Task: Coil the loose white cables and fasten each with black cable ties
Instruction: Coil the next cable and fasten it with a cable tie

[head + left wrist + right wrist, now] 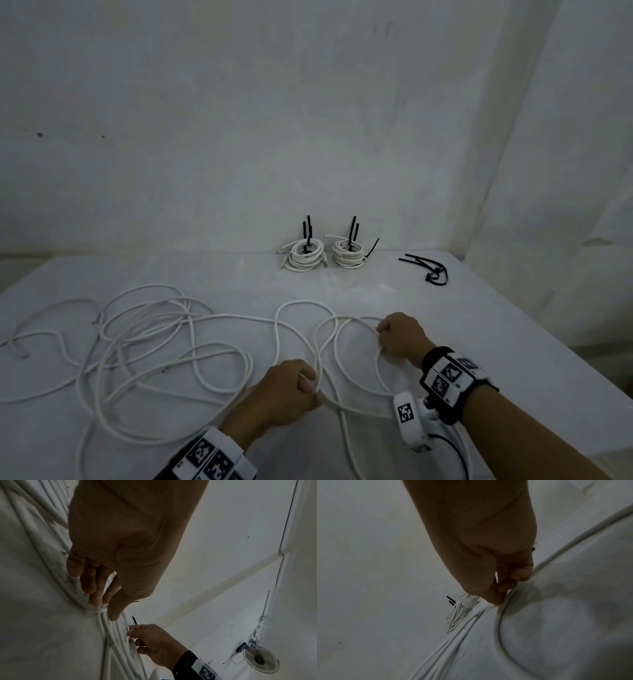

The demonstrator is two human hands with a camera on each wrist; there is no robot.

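A long loose white cable [161, 329] sprawls in loops over the white table [479, 308]. My left hand [294, 394] grips a strand of it at the table's front middle, thumb and fingers pinching the strands [102, 608]. My right hand [399, 337] holds the far side of a loop [342, 346] with curled fingers; in the right wrist view its fingertips [498, 600] pinch the cable on the table. Two tied white coils [305, 255] [348, 253] with black ties sticking up stand at the back. Loose black cable ties [428, 269] lie back right.
A pale wall [308, 120] rises right behind the coils. The table's right edge [555, 339] runs diagonally close to my right arm. A fan [260, 658] shows on the wall in the left wrist view.
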